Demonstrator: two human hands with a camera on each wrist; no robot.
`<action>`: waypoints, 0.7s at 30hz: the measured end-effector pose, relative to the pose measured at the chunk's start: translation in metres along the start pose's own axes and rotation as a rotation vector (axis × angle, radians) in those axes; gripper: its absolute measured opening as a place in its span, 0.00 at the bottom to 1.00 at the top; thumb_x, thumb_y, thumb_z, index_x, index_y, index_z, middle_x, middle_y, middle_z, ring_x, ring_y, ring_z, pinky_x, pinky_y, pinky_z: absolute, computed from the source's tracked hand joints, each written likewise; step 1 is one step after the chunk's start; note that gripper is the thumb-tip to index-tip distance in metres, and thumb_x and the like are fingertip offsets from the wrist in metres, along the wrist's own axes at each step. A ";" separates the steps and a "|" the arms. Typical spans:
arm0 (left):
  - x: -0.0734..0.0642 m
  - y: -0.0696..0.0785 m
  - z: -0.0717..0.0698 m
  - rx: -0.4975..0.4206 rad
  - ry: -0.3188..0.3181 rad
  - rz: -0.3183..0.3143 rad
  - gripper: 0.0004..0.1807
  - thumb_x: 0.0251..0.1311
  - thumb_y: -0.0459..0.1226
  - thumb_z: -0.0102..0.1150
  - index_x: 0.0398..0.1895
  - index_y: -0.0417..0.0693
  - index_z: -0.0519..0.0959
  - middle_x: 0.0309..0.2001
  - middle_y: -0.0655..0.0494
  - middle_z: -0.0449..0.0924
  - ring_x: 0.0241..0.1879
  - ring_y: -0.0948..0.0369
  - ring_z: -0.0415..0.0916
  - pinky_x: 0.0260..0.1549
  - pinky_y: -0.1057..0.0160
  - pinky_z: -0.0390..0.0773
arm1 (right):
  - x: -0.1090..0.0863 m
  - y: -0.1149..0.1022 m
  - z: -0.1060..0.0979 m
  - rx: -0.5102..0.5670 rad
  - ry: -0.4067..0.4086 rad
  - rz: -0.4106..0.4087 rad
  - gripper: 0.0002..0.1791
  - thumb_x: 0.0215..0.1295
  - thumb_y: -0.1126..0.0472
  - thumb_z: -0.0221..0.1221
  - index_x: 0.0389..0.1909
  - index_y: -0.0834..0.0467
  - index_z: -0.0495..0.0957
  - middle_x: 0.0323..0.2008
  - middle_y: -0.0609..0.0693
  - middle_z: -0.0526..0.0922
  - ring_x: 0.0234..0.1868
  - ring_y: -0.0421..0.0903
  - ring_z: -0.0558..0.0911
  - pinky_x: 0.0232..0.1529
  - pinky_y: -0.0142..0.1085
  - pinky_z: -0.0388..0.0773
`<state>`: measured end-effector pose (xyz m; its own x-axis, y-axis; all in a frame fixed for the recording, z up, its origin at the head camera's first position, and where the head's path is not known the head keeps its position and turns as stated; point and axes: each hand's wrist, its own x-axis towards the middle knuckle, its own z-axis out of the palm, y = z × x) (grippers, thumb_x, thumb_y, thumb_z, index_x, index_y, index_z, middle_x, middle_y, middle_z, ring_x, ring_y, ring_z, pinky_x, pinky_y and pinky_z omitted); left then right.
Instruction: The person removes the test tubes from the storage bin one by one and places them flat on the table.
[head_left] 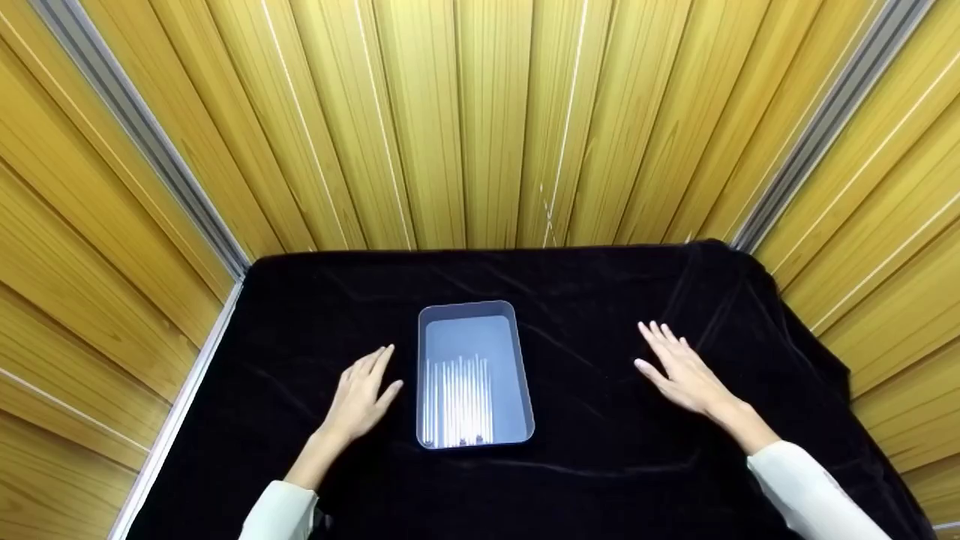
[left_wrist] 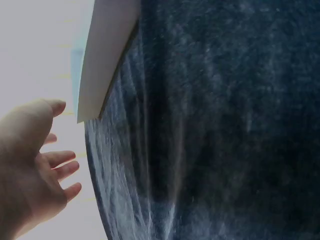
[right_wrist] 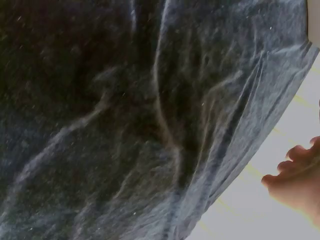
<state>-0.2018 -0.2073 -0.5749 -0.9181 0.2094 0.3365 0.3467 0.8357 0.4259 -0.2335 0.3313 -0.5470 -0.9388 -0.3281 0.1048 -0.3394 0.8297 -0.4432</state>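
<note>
Tray, grey, rectangular, at centre of black cloth, holding a row of thin white sticks lying lengthwise. Left hand just beside its left wall, fingers straight, holding nothing. Right hand well apart to the right, fingers spread flat over the cloth.

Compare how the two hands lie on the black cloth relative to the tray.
The left hand lies close beside the grey tray, thumb nearly at its wall; the right hand lies well apart from it. The left hand sits nearer the person, level with the thin white sticks in the tray; the right hand reaches farther back. Both lie flat and open on the black cloth, holding nothing.
</note>
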 end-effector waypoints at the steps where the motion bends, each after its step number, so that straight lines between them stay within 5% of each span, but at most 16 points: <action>1: 0.001 0.003 0.002 -0.009 0.000 0.005 0.31 0.68 0.38 0.61 0.72 0.35 0.68 0.68 0.35 0.73 0.67 0.38 0.70 0.66 0.34 0.69 | 0.000 -0.002 0.000 0.008 -0.001 -0.005 0.36 0.79 0.48 0.52 0.78 0.63 0.56 0.77 0.70 0.56 0.79 0.69 0.52 0.77 0.68 0.48; 9: 0.002 0.019 0.018 -0.227 -0.085 -0.059 0.32 0.73 0.43 0.58 0.74 0.37 0.66 0.66 0.39 0.75 0.59 0.43 0.77 0.58 0.38 0.78 | 0.004 -0.021 0.008 0.071 0.012 -0.065 0.35 0.77 0.53 0.56 0.78 0.61 0.58 0.76 0.67 0.61 0.76 0.67 0.62 0.75 0.63 0.59; 16: -0.002 0.020 0.029 -0.420 -0.094 -0.049 0.30 0.72 0.36 0.56 0.69 0.24 0.64 0.59 0.32 0.77 0.45 0.47 0.83 0.48 0.47 0.84 | 0.013 -0.045 0.025 0.125 0.055 -0.156 0.32 0.73 0.60 0.60 0.74 0.65 0.65 0.70 0.69 0.70 0.70 0.68 0.71 0.70 0.62 0.68; 21: -0.001 0.021 0.035 -0.538 -0.133 -0.122 0.28 0.74 0.34 0.52 0.70 0.24 0.63 0.59 0.29 0.75 0.46 0.44 0.82 0.41 0.60 0.86 | 0.024 -0.067 0.033 0.192 0.070 -0.203 0.25 0.71 0.64 0.60 0.66 0.69 0.73 0.60 0.65 0.82 0.57 0.62 0.83 0.60 0.56 0.80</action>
<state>-0.1999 -0.1722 -0.5958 -0.9618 0.2189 0.1643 0.2538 0.4887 0.8347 -0.2311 0.2532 -0.5446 -0.8570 -0.4408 0.2671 -0.5096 0.6471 -0.5670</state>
